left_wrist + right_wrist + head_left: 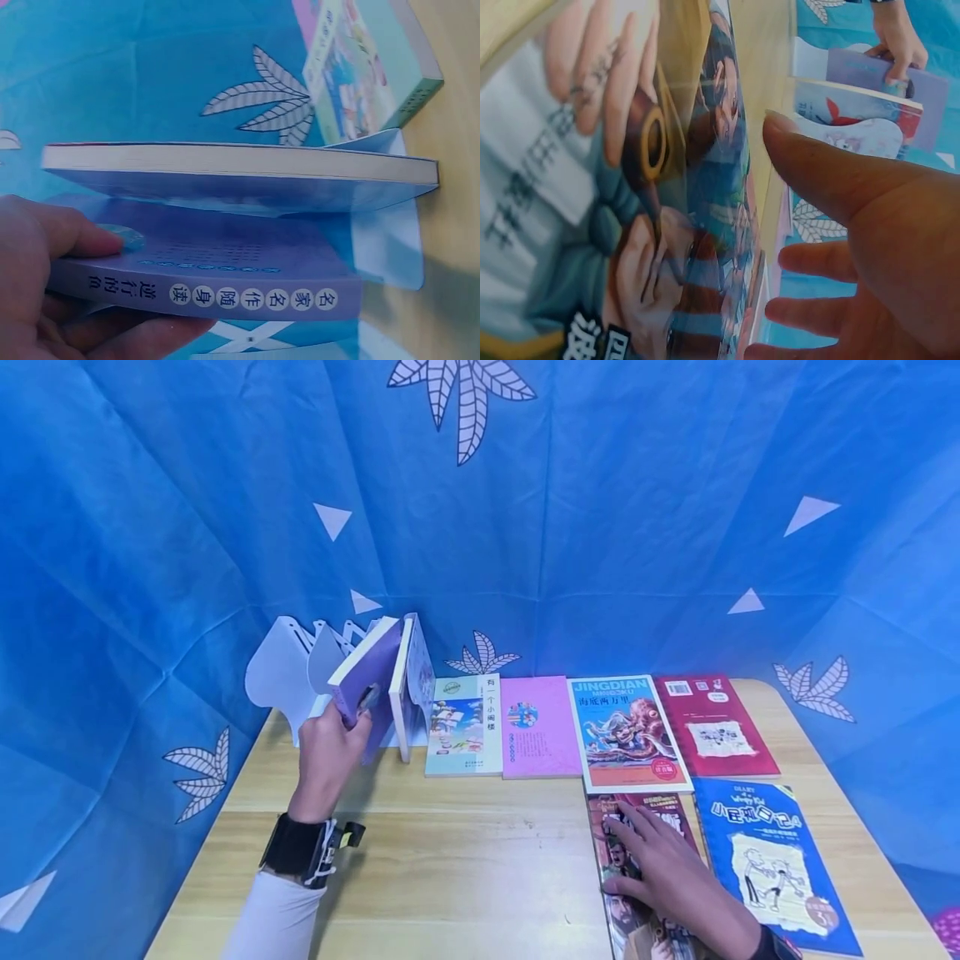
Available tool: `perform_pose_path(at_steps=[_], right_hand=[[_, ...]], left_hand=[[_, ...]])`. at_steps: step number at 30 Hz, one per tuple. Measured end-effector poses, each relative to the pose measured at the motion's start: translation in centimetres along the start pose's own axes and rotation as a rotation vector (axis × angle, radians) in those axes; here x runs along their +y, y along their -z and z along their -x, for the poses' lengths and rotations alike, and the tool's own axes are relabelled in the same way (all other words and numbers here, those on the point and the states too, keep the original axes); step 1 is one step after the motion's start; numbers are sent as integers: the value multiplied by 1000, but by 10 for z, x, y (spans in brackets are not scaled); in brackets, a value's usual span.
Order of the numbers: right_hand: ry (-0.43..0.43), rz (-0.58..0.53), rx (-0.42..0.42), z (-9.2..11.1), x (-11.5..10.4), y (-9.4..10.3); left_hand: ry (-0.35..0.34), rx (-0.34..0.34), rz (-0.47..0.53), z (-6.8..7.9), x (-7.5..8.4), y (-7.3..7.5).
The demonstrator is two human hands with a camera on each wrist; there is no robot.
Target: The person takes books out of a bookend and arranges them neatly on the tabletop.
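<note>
My left hand [330,760] grips a purple book [377,672] by its lower near edge, thumb on one cover and fingers on the other side. The book stands upright, slightly tilted, inside a white expandable bookend [276,664]. Beside it another book [240,161] stands upright with its pale page edges showing, against the bookend's end panel. My right hand [667,868], fingers spread, is over a glossy book with painted faces [622,914] lying at the front right. In the right wrist view its thumb [817,165] and fingers look extended, not curled round the book.
In a row at the back lie a pale green book [465,760], a pink book [542,727], a book with an octopus cover [630,735] and a red book [720,727]. A blue book [776,860] lies at the right. Blue cloth [540,527] hangs behind the wooden table [465,868].
</note>
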State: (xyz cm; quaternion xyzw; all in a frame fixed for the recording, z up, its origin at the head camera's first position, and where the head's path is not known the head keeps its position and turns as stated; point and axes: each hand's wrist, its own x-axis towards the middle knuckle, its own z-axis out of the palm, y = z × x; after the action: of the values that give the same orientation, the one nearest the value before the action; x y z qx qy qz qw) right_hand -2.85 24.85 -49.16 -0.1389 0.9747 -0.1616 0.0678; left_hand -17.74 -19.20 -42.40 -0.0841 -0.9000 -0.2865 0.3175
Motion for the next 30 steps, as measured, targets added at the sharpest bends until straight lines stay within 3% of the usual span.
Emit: perform_pose_path(at_steps=[6,10,21,30], right_hand=[[78,4,118,-1,-5,-2],[99,-3,145,-3,-9,1],[134,-43,172,-7,-16,9],[138,-137,137,-17,-39,26]], left_hand=[[-77,37,-20,11,15,26],[-93,65,-11,18,24,42],[-63,57,44,38,46,76],[-26,-9,148,47,70,87]])
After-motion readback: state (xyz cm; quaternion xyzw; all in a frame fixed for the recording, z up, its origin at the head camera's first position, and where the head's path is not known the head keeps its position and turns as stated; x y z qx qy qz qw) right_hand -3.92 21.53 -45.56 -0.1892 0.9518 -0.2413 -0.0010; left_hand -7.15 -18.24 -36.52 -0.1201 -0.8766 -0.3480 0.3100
